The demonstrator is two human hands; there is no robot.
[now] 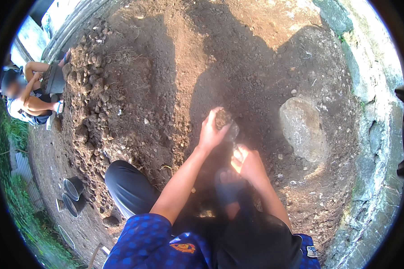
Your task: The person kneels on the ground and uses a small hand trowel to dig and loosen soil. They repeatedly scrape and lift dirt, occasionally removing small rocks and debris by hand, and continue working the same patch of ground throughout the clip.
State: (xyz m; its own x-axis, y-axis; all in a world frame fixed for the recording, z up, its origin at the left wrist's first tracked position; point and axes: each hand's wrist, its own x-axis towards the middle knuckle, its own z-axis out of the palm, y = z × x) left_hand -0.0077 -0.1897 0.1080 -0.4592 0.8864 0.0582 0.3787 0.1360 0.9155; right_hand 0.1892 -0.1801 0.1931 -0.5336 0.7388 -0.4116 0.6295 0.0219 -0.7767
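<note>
Close above the bare soil, my left hand (210, 131) grips a rough brown clod or stone (223, 119). My right hand (247, 161) is closed around the handle of a small hand tool, probably a trowel. The tool's greyish blade (233, 131) lies against or just beside the lower right of the clod; haze blurs the contact. Most of the handle is hidden in my fingers. Below my right hand is my foot (229, 178) in a dark sandal or shoe. Dug brown soil (249, 101) surrounds both hands, partly in shadow.
A large pale boulder (303, 129) is embedded to the right, before a stone wall (367, 141). Clods and stones (91, 77) are heaped along the left. Beyond them a person (33, 90) sits beside a dark container (55, 79). Black pots (73, 188) lie lower left.
</note>
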